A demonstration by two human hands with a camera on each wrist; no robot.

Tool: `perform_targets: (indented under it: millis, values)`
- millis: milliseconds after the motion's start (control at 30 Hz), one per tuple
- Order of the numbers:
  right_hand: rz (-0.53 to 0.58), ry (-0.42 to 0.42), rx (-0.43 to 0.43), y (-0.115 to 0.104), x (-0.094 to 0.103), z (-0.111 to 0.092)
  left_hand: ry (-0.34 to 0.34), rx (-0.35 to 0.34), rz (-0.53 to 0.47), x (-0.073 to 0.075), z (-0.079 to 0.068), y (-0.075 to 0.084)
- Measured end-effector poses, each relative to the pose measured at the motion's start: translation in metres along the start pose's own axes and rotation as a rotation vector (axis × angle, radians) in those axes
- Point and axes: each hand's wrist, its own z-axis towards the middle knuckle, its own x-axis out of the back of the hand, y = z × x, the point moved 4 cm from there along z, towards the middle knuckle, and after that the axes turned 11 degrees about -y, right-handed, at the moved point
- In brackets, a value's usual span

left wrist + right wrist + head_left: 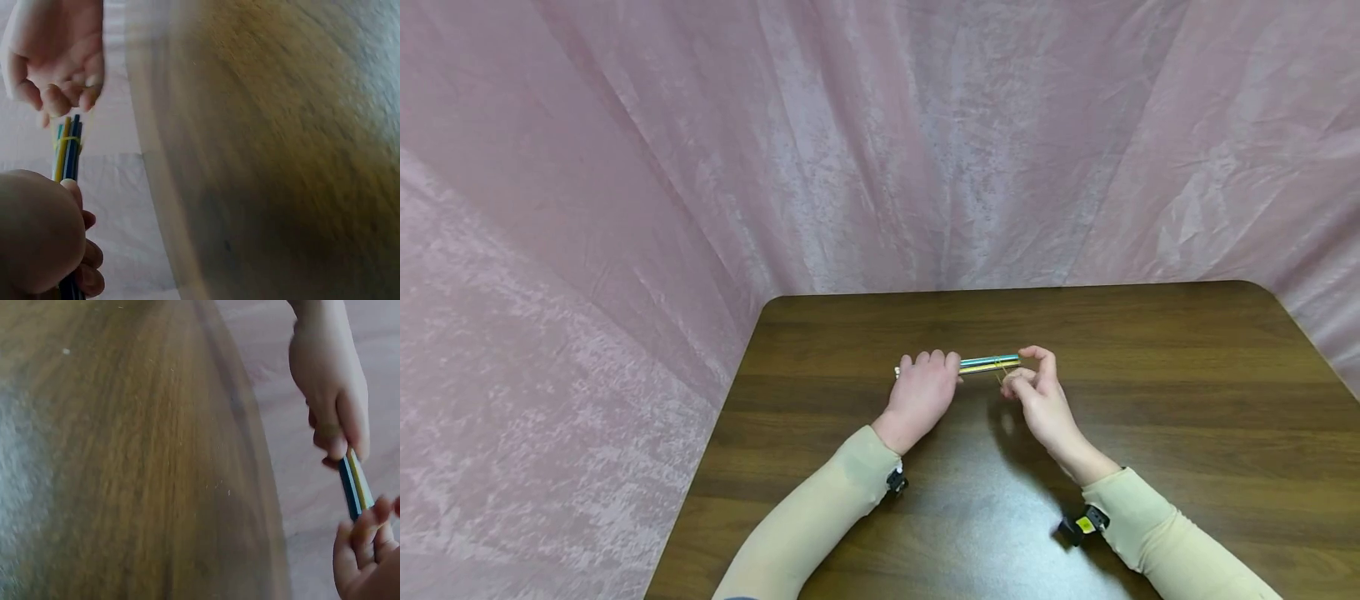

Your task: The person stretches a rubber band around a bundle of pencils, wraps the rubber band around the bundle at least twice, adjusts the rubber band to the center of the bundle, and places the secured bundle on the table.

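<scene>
My left hand (923, 390) grips a bundle of pencils (977, 365) in the head view, their shafts lying sideways above the table. Blue, yellow and dark pencils (67, 164) stick out past its thumb in the left wrist view. A thin yellow rubber band (70, 139) goes round the bundle near its far end. Strands of it stretch from the pencils to my right hand (1043, 407), whose curled fingers hold the band just off the pencil ends. In the right wrist view the right fingers (364, 540) partly hide that end of the bundle.
Below both hands spreads a brown wood-grain table (820, 350) with rounded far corners. Pink velvety curtains (925, 150) hang behind it and along the left side. Small dark devices are strapped at both sleeve cuffs.
</scene>
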Motion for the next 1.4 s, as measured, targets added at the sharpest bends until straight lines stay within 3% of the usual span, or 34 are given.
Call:
perform_targets:
  millis: [133,233,367,433,533,633,767,833,900,967,1100,1200,1300,1400]
  values:
    - [-0.468,-0.011,0.053,-0.012,-0.006,-0.004,0.003,0.057,-0.021,-0.002,0.001,-0.006]
    - [-0.664,-0.023,0.051,-0.021,-0.008,-0.004,0.013,0.080,-0.040,-0.004,0.001,-0.009]
    - [-0.759,-0.050,-0.013,-0.030,-0.008,-0.001,0.036,0.089,-0.037,-0.008,0.001,-0.009]
    - [-0.809,-0.085,0.015,-0.035,-0.009,0.000,0.038,0.089,-0.037,-0.009,0.001,-0.009]
    - [-0.880,-0.189,0.198,-0.042,-0.013,0.000,0.017,0.092,-0.060,-0.010,0.002,-0.010]
    - [-0.872,-0.338,0.428,-0.047,-0.018,-0.004,-0.021,0.096,-0.094,-0.011,0.000,-0.010]
    - [-0.807,-0.456,0.570,-0.049,-0.018,-0.011,-0.104,0.086,-0.199,-0.011,0.000,-0.010]
    - [-0.717,-0.469,0.571,-0.049,-0.017,-0.013,-0.138,0.097,-0.278,-0.010,0.000,-0.011]
    - [-0.548,-0.464,0.527,-0.047,-0.018,-0.013,-0.134,0.122,-0.342,-0.009,0.001,-0.012]
    - [-0.248,-0.444,0.419,-0.044,-0.018,-0.012,-0.080,0.151,-0.370,-0.008,0.003,-0.014]
    - [0.468,-0.328,0.159,-0.040,-0.023,-0.007,0.088,0.178,-0.383,-0.001,0.006,-0.015]
    - [0.860,-0.229,0.008,-0.042,-0.026,-0.003,0.165,0.174,-0.391,0.001,0.006,-0.014]
    - [1.085,-0.132,-0.074,-0.046,-0.023,0.001,0.176,0.171,-0.380,0.000,0.005,-0.015]
    - [1.212,-0.082,-0.120,-0.046,-0.016,0.006,0.161,0.147,-0.353,-0.002,0.002,-0.016]
